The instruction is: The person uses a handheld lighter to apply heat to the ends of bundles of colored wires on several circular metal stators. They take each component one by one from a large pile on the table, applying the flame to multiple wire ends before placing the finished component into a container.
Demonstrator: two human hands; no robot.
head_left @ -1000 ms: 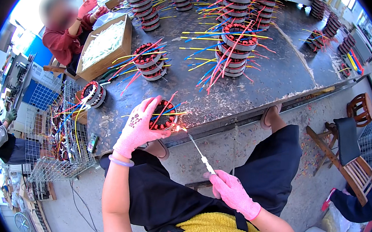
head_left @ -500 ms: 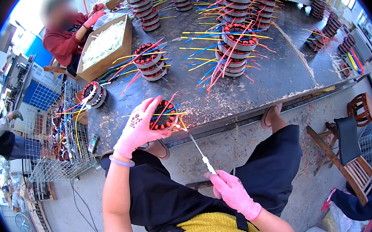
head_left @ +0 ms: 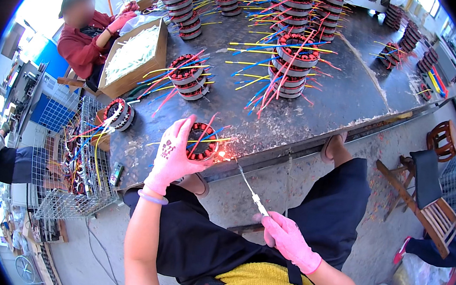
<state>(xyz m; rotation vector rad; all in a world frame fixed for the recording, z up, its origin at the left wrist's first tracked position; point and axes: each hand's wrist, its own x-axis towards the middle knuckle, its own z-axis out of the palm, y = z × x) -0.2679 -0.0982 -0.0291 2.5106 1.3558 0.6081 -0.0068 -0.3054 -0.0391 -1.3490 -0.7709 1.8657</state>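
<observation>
At the table's near edge my left hand (head_left: 175,151), in a pink glove, grips a motor stator (head_left: 203,141) by its left side, thumb below and fingers above. The stator is a dark ring with red windings and red, blue and yellow wires. In my gloved right hand (head_left: 288,240) is a slim tool (head_left: 256,198) with a white grip and a thin metal shaft; its exact kind is unclear. The shaft points at the stator's lower right side, its tip a little apart from it. An orange glow (head_left: 222,154) shows between them.
Stacks of stators (head_left: 291,66) with wires sticking out stand on the dark table (head_left: 345,106). A lone stator (head_left: 117,114) lies left, beside a wire basket (head_left: 78,208). A person in red (head_left: 84,48) sits beyond a carton (head_left: 105,85) of white pieces. A wooden chair (head_left: 422,214) stands right.
The tool's tip has drawn slightly right, away from the stator, and the glow is now lower and rounder. My left hand keeps its hold. The whole view has shifted a little.
</observation>
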